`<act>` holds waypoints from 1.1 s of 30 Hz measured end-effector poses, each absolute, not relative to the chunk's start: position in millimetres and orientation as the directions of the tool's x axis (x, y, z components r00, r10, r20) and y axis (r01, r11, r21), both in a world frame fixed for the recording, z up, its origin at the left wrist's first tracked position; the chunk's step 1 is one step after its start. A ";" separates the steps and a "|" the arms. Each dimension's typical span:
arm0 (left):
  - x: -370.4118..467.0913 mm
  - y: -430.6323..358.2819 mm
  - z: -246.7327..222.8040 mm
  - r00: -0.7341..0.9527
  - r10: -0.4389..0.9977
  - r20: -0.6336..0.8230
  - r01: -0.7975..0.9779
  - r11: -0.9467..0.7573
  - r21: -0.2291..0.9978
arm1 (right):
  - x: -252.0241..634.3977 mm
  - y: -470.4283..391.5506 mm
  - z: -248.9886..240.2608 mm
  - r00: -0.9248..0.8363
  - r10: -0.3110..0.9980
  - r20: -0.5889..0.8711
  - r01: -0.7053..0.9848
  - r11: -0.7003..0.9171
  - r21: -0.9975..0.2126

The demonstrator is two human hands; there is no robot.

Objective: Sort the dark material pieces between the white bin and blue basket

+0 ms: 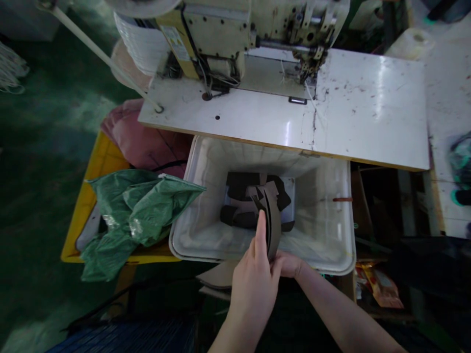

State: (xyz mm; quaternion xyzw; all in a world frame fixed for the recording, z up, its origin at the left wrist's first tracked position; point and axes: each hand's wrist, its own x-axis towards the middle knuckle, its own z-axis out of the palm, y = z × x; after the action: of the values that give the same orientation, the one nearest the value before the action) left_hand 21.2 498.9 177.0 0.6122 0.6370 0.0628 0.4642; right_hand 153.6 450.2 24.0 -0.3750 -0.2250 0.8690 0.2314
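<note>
A bundle of thin, flexible grey-brown cut pieces (274,215) is held over the near edge of a white plastic bin (324,220). My left hand (255,274) is closed round the bundle, its index finger stretched along the side. My right hand (289,264) grips the same bundle from the right, low down, its fingers partly hidden behind the pieces and my left hand. The bundle is bent; its lower part (219,277) sticks out left of my left hand. More dark grey and brown pieces (243,186) lie loose on the bin's floor.
A sewing machine (221,29) stands on a white table (371,108) whose edge overhangs the bin. To the left, a yellow crate (88,196) holds a green plastic sack (143,206) and pink cloth (143,137). A thread cone (410,44) stands at the upper right.
</note>
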 end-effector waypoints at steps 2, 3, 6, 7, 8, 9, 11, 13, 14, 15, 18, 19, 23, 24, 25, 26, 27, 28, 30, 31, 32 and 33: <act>10.9 498.6 173.4 0.143 0.813 -0.565 0.747 0.286 0.600 | 166.9 446.6 31.7 -0.658 0.540 -0.526 -0.208 -0.801 -0.562; 2.8 499.3 172.0 0.146 0.790 -0.595 0.744 0.310 0.593 | 175.8 444.2 35.0 -0.660 0.546 -0.516 -0.239 -0.804 -0.544; -28.5 502.4 169.3 0.322 0.714 -0.621 0.643 0.316 0.697 | 208.2 443.9 41.8 -0.558 0.639 -0.529 -0.431 -0.768 -0.473; -39.0 502.9 167.9 0.415 0.676 -0.609 0.586 0.314 0.747 | 219.2 447.9 43.3 -0.508 0.668 -0.543 -0.487 -0.743 -0.459; -48.4 502.6 165.5 0.504 0.625 -0.597 0.527 0.325 0.785 | 229.2 453.9 44.6 -0.481 0.681 -0.552 -0.510 -0.729 -0.456; -56.0 501.3 161.7 0.575 0.566 -0.591 0.482 0.350 0.803 | 237.4 461.2 45.7 -0.494 0.673 -0.551 -0.494 -0.738 -0.460; -64.4 495.3 149.8 0.653 0.450 -0.609 0.454 0.412 0.790 | 246.5 475.3 47.3 -0.605 0.590 -0.535 -0.372 -0.803 -0.466; -63.7 484.6 133.8 0.671 0.382 -0.635 0.466 0.448 0.763 | 244.8 480.8 47.6 -0.759 0.388 -0.522 -0.140 -0.881 -0.452; -61.0 477.7 125.6 0.674 0.369 -0.640 0.470 0.455 0.757 | 240.7 478.2 47.1 -0.795 0.282 -0.537 -0.023 -0.898 -0.439; -57.9 470.2 117.8 0.677 0.360 -0.642 0.470 0.459 0.754 | 235.6 471.8 46.3 -0.795 0.205 -0.571 0.067 -0.905 -0.419; -56.6 446.2 97.6 0.670 0.318 -0.671 0.507 0.464 0.726 | 223.7 438.0 43.1 -0.684 0.146 -0.715 0.162 -0.925 -0.344; -61.9 438.3 91.4 0.656 0.293 -0.695 0.545 0.454 0.705 | 223.3 425.9 42.1 -0.637 0.158 -0.755 0.156 -0.932 -0.327; -112.7 404.3 67.8 0.506 0.275 -0.817 0.643 0.512 0.570 | 238.7 400.5 37.3 -0.481 0.276 -0.832 0.107 -0.924 -0.368; -127.7 394.3 62.9 0.451 0.312 -0.836 0.611 0.575 0.544 | 243.1 401.1 35.5 -0.439 0.321 -0.839 0.094 -0.913 -0.398; -140.8 383.5 58.9 0.405 0.348 -0.846 0.572 0.625 0.531 | 246.2 403.9 33.2 -0.399 0.365 -0.841 0.083 -0.899 -0.430; -150.8 372.1 55.7 0.365 0.380 -0.850 0.524 0.671 0.525 | 247.2 408.3 30.5 -0.364 0.406 -0.838 0.082 -0.882 -0.463; -157.2 360.4 53.2 0.339 0.405 -0.849 0.482 0.701 0.526 | 245.9 413.9 27.5 -0.334 0.452 -0.827 0.092 -0.858 -0.506; -160.0 348.8 51.1 0.303 0.447 -0.842 0.406 0.739 0.539 | 242.3 420.4 24.3 -0.314 0.501 -0.807 0.111 -0.825 -0.555; -156.2 328.1 45.8 0.144 0.581 -0.801 0.144 0.789 0.597 | 229.3 435.2 18.1 -0.303 0.593 -0.746 0.146 -0.745 -0.651; -151.6 320.0 41.8 0.023 0.641 -0.768 0.002 0.768 0.641 | 221.0 443.1 15.2 -0.322 0.634 -0.703 0.164 -0.694 -0.701; -146.3 313.6 36.4 -0.105 0.678 -0.728 -0.114 0.719 0.686 | 212.3 451.0 12.4 -0.359 0.667 -0.652 0.184 -0.635 -0.751; -141.4 309.1 29.7 -0.218 0.693 -0.687 -0.190 0.661 0.726 | 203.7 458.8 9.5 -0.409 0.693 -0.594 0.203 -0.566 -0.799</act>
State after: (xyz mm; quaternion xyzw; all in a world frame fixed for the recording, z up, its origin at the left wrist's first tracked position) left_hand -141.4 309.1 29.7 0.1830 0.6876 0.3689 0.5980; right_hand 203.7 458.8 9.5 -0.5164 -0.4338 0.7185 0.1703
